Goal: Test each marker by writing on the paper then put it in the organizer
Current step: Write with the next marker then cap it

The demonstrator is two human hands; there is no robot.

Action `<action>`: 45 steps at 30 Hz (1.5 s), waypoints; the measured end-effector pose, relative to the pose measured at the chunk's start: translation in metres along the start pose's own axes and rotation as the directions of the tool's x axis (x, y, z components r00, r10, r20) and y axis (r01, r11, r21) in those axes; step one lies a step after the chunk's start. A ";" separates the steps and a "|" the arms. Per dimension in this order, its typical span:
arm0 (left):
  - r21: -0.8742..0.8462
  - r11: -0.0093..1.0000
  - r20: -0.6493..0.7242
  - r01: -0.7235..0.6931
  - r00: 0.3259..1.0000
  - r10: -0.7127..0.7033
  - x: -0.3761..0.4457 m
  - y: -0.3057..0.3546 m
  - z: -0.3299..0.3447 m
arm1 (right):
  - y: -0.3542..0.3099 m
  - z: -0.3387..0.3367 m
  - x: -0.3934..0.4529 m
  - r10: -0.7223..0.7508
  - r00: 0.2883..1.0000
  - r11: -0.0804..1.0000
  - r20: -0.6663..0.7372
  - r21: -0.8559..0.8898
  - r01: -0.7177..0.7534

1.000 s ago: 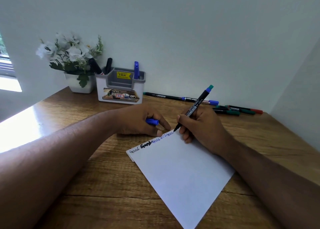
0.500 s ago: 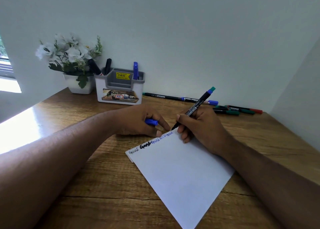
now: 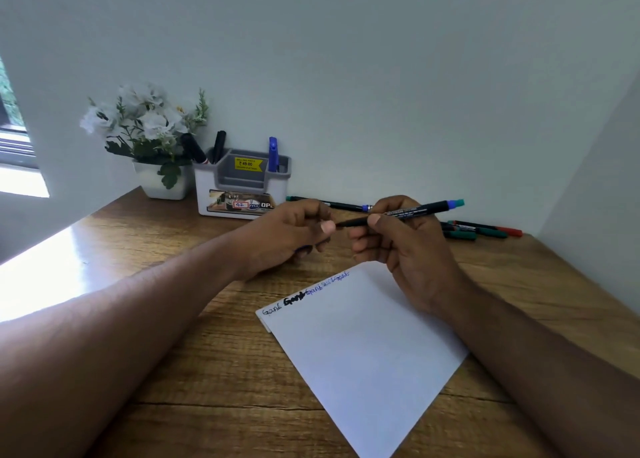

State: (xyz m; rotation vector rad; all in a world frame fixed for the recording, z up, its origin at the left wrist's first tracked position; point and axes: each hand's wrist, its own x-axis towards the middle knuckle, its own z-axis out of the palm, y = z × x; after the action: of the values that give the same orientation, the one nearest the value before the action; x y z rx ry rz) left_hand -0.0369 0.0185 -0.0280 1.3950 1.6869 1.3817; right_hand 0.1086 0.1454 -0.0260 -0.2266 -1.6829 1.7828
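Wooden desk (image 3: 214, 371) against a pale wall, lit from the window side. Right hand (image 3: 412, 249) pinches the marker (image 3: 408, 212) mid-barrel betw. thumb and forefinger, barrel near level, tip pointing toward left hand (image 3: 291, 232). Left hand's fingers are curled round the blue cap (image 3: 304, 248), mostly hidden; only a blue edge shows under the fingers. Marker tip sits just beside left thumb, apart from the paper (image 3: 367, 346), which lies below and nearer than both hands, w/ a row of test words along its far edge. Organizer (image 3: 242, 187) stands beyond left hand, holding three markers; untested markers (image 3: 481, 230) lie beyond right hand.

Judged step: recapping. Risks:
- Misaligned cap: exposed tip inks thumb.
- Cap pressed partway: may come loose in organizer.
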 end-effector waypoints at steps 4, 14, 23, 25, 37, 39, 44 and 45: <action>-0.086 0.996 0.000 -0.016 1.000 0.016 0.001 -0.004 -0.002 | 0.002 -0.001 0.001 0.004 1.000 1.000 0.009 -0.019 -0.003; -0.125 0.992 -0.048 -0.004 0.999 -0.002 0.003 -0.009 -0.004 | 0.004 -0.004 0.001 -0.054 0.998 0.998 -0.019 -0.040 0.053; -0.165 0.986 -0.015 0.016 1.000 -0.018 0.005 -0.003 0.010 | 0.008 0.004 -0.002 -0.006 0.989 0.972 0.149 -0.232 0.041; -0.183 0.983 -0.028 0.014 0.999 -0.019 0.006 -0.004 0.013 | 0.011 0.007 -0.002 -0.018 0.989 0.964 0.149 -0.261 0.057; -0.502 0.864 -0.099 0.044 0.989 -0.108 0.008 -0.002 0.023 | 0.016 0.022 -0.002 -0.081 0.968 0.931 0.238 -0.329 0.159; -0.570 0.820 -0.066 0.053 0.992 -0.110 0.008 -0.001 0.022 | 0.016 0.019 -0.001 -0.058 0.968 0.925 0.246 -0.352 0.145; -0.355 0.935 -0.399 -0.015 0.907 -0.137 0.013 -0.010 0.005 | 0.001 -0.003 0.013 0.069 0.988 0.936 0.139 -0.350 -0.016; -0.301 0.954 -0.466 -0.012 0.874 -0.136 0.014 -0.013 0.001 | -0.002 -0.007 0.016 0.080 0.991 0.902 0.103 -0.431 -0.028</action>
State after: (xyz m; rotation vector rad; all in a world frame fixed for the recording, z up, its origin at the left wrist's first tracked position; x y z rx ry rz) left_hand -0.0451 0.0324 -0.0373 0.8594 1.7006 1.9702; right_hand 0.1008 0.1598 -0.0198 -0.3679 -2.1656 1.4643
